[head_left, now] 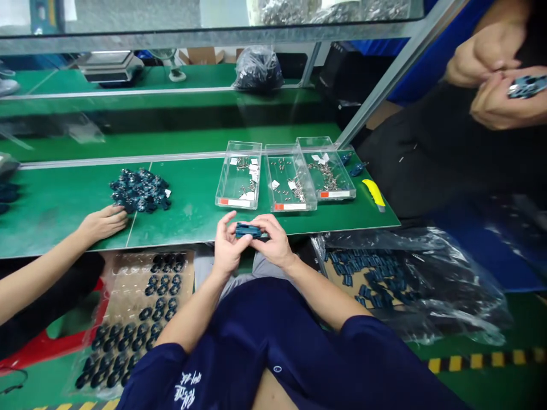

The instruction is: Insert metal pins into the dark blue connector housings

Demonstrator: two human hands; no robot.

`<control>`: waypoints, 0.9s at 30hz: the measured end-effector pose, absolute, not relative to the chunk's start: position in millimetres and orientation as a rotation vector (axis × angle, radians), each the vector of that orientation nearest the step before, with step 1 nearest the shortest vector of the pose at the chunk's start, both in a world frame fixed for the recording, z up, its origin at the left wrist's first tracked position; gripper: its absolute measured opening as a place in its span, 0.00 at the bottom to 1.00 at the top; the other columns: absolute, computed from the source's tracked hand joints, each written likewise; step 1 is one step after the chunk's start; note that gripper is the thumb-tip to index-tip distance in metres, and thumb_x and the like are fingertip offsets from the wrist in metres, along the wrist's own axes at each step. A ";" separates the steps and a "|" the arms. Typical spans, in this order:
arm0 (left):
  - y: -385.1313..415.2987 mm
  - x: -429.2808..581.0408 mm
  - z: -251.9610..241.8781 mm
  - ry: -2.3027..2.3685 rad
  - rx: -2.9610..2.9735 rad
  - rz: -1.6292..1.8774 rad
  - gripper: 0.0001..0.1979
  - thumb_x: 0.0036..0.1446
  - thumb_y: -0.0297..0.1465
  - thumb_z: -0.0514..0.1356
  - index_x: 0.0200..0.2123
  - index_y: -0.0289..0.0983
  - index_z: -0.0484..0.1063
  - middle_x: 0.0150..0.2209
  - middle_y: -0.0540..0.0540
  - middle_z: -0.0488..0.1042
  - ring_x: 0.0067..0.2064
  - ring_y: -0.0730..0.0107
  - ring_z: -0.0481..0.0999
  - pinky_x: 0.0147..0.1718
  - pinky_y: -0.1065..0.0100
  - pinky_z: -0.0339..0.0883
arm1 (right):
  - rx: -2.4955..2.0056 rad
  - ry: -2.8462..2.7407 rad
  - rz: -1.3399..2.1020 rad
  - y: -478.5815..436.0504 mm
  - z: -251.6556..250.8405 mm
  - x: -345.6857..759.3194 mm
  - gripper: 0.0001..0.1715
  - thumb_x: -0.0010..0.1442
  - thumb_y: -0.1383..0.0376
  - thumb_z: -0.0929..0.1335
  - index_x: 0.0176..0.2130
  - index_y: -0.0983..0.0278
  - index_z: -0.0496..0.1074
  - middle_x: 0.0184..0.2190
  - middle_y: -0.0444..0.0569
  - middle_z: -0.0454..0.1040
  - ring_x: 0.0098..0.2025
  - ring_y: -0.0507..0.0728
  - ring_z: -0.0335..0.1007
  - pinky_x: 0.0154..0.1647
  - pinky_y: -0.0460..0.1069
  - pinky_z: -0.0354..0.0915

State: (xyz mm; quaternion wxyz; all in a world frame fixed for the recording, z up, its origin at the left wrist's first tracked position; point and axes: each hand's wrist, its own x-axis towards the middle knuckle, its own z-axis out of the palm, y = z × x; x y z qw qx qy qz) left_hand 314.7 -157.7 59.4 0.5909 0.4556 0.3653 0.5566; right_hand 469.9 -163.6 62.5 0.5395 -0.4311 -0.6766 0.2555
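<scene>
Well to the left of the left hand, a co-worker's hand (105, 224) rests on the desk (192, 171), just beside a pile of dark blue parts (141, 191). Below and left of the left hand, a clear tray (123, 285) bears rows of black round pieces (163, 285). The left hand (228, 250) pinches one end of a dark blue part (248, 230), index finger raised, thumb on the part's near side. A clear box (236, 202) stands just beyond this hand. The right hand (276, 242) closes its fingers and thumb on the part's other end, so the part sits between both hands above the desk edge. Beyond the right hand stand a middle box (294, 206) and a right box (337, 195), both with small metal pieces inside. Farther right of that hand lies a yellow cutter (374, 193); below it, a plastic bag (465, 285) with more blue parts. At far right, another person's hands (491, 94) hold a shiny piece (527, 86).
</scene>
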 end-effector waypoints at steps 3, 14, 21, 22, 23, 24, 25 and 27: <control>-146.7 300.5 59.6 0.828 1.070 1.077 0.21 0.50 0.38 0.70 0.45 0.37 0.72 0.42 0.44 0.77 0.43 0.64 0.79 0.48 0.61 0.72 | -0.946 -1.673 0.841 -154.1 69.0 479.1 0.22 0.57 0.54 0.75 0.46 0.64 0.75 0.41 0.52 0.72 0.34 0.52 0.70 0.33 0.48 0.70; -129.8 294.0 55.0 0.929 1.263 0.690 0.19 0.51 0.36 0.68 0.44 0.38 0.68 0.45 0.40 0.79 0.48 0.58 0.80 0.49 0.56 0.73 | -1.674 -1.919 0.538 -59.7 95.2 572.6 0.11 0.65 0.65 0.66 0.36 0.68 0.77 0.32 0.46 0.76 0.34 0.49 0.69 0.38 0.44 0.63; -131.5 292.9 41.3 1.029 1.183 0.758 0.17 0.54 0.34 0.63 0.47 0.37 0.72 0.52 0.39 0.75 0.52 0.57 0.76 0.50 0.54 0.74 | -1.930 -2.013 0.544 16.7 45.1 604.5 0.13 0.52 0.68 0.76 0.24 0.72 0.71 0.25 0.42 0.73 0.28 0.44 0.61 0.33 0.41 0.57; -130.8 293.0 39.3 1.044 1.162 0.768 0.18 0.54 0.35 0.63 0.48 0.37 0.72 0.50 0.40 0.76 0.51 0.57 0.76 0.49 0.55 0.75 | -1.948 -2.028 0.554 18.6 39.1 599.8 0.14 0.52 0.68 0.76 0.23 0.71 0.70 0.24 0.41 0.73 0.27 0.44 0.61 0.32 0.41 0.57; -129.9 293.0 37.4 1.046 1.136 0.778 0.18 0.54 0.35 0.62 0.48 0.37 0.71 0.47 0.41 0.76 0.49 0.58 0.77 0.47 0.55 0.75 | -1.964 -2.039 0.562 19.5 35.4 595.6 0.15 0.52 0.68 0.76 0.22 0.70 0.70 0.23 0.41 0.72 0.26 0.43 0.61 0.31 0.41 0.56; -128.9 293.0 35.8 1.034 1.109 0.791 0.18 0.55 0.35 0.61 0.49 0.37 0.71 0.45 0.42 0.76 0.48 0.59 0.77 0.45 0.56 0.76 | -1.978 -2.048 0.569 19.7 34.4 592.3 0.16 0.54 0.68 0.75 0.21 0.71 0.69 0.22 0.41 0.72 0.26 0.43 0.61 0.31 0.41 0.56; -128.0 292.8 34.8 1.012 1.085 0.811 0.19 0.55 0.35 0.60 0.50 0.37 0.70 0.43 0.42 0.76 0.46 0.60 0.77 0.43 0.58 0.76 | -1.988 -2.054 0.570 19.0 36.2 589.9 0.17 0.56 0.69 0.73 0.20 0.71 0.69 0.21 0.42 0.71 0.25 0.43 0.61 0.31 0.41 0.56; -126.5 292.2 35.5 0.961 1.069 0.867 0.20 0.55 0.34 0.59 0.51 0.38 0.68 0.40 0.44 0.76 0.42 0.62 0.77 0.38 0.62 0.75 | -1.983 -2.066 0.556 13.0 47.3 586.8 0.17 0.58 0.71 0.71 0.19 0.72 0.70 0.21 0.45 0.72 0.26 0.45 0.64 0.32 0.43 0.57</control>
